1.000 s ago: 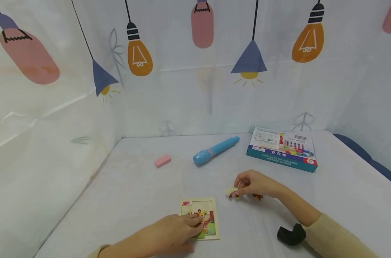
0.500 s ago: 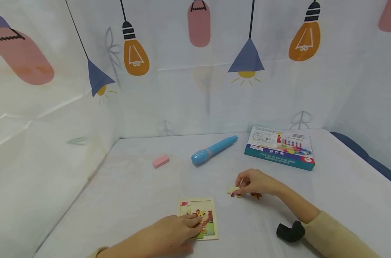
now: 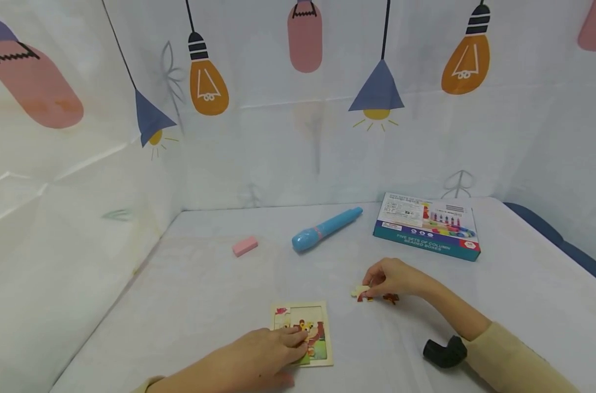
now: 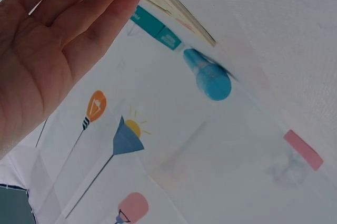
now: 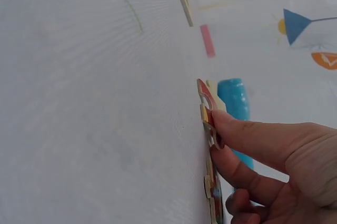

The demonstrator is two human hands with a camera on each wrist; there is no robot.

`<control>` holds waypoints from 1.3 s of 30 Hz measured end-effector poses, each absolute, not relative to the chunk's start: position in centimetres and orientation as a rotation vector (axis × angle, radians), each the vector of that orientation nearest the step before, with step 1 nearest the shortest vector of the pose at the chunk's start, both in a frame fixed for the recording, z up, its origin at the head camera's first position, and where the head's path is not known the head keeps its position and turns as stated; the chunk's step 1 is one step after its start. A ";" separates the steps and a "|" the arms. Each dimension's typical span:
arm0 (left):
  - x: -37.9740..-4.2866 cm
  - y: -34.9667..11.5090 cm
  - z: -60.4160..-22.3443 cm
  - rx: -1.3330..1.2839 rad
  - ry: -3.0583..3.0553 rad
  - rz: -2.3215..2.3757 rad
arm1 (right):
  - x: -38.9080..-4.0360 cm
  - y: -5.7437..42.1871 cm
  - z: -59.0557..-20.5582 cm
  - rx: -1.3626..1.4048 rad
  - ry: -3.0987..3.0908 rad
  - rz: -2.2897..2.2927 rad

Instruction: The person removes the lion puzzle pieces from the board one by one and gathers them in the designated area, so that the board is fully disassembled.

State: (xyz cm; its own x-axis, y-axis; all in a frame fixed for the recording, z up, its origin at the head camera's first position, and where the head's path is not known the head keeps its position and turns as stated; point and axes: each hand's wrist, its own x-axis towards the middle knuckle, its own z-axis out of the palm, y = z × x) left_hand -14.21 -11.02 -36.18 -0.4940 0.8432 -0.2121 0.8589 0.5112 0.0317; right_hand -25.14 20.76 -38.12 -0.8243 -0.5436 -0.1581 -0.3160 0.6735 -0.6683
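Wooden knobbed piece (image 3: 359,292) | right hand (image 3: 392,277) pinches | left hand (image 3: 272,350) on flat frame (image 3: 329,346)

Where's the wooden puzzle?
In the head view, the rectangular pale wooden puzzle lies bottom centre, partly under the left hand, left of the right hand.

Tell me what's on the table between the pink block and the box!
A blue stick with a round end lies between the pink block and the box; the head view shows it.
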 end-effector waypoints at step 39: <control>-14.8 -11.6 -35.6 1.523 2.503 -0.085 | -25.1 20.8 -38.5 -0.789 2.610 -0.844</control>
